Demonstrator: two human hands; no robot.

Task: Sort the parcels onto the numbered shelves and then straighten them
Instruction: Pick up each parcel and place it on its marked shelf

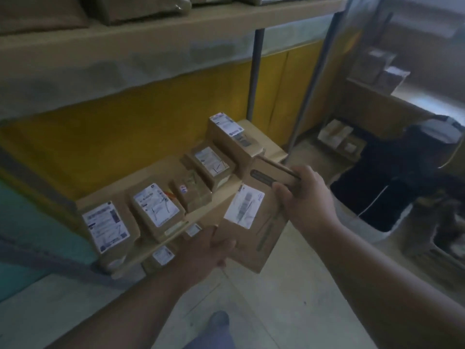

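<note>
at centre frame, left hand point(210, 250) and right hand point(303, 195) grip opposite ends of a flat, stiff, seemingly light cardboard parcel point(254, 217).

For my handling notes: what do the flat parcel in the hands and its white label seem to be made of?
Flat parcel: probably matte brown cardboard, judging by its stiff, straight edges. White label: likely printed paper stuck flat; the print is too blurred to read.

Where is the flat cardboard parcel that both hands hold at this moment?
In the head view, the flat cardboard parcel is right of centre, gripped between the left hand and right hand, in front of the shelf's row of labelled boxes.
</note>
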